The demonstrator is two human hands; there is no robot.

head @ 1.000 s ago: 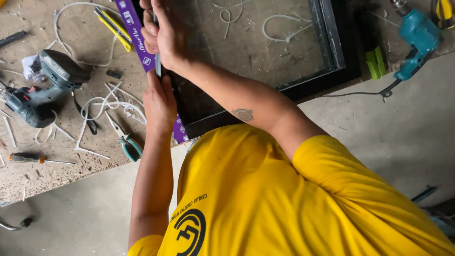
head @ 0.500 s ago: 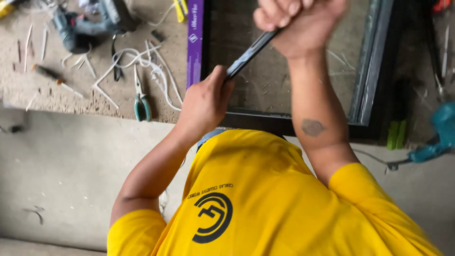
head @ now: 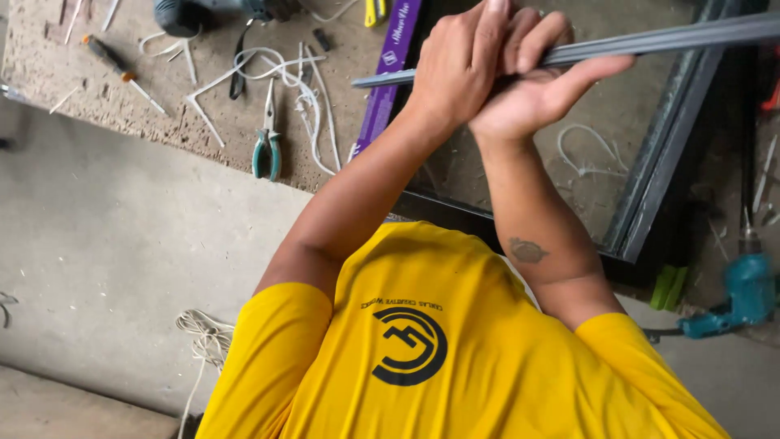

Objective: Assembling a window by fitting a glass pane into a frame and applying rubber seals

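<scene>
My left hand (head: 455, 69) and my right hand (head: 540, 102) are pressed together, both closed around a long, thin dark grey strip (head: 674, 38). The strip runs almost level from its left end near a purple bar out past the right edge of the view. Both hands are held above a dark-framed glass panel (head: 650, 191) lying flat on the workbench. My yellow shirt fills the lower part of the view.
On the chipboard bench (head: 97, 89) lie teal-handled pliers (head: 266, 151), a screwdriver (head: 122, 71), white cord offcuts (head: 305, 89), a purple bar (head: 390, 73) and a power tool (head: 211, 11). A teal drill (head: 735, 297) lies at the right. White cord (head: 207, 333) sits on the concrete floor.
The strip has swung from a steep diagonal to nearly level. My hands, apart along it before, have come together on it.
</scene>
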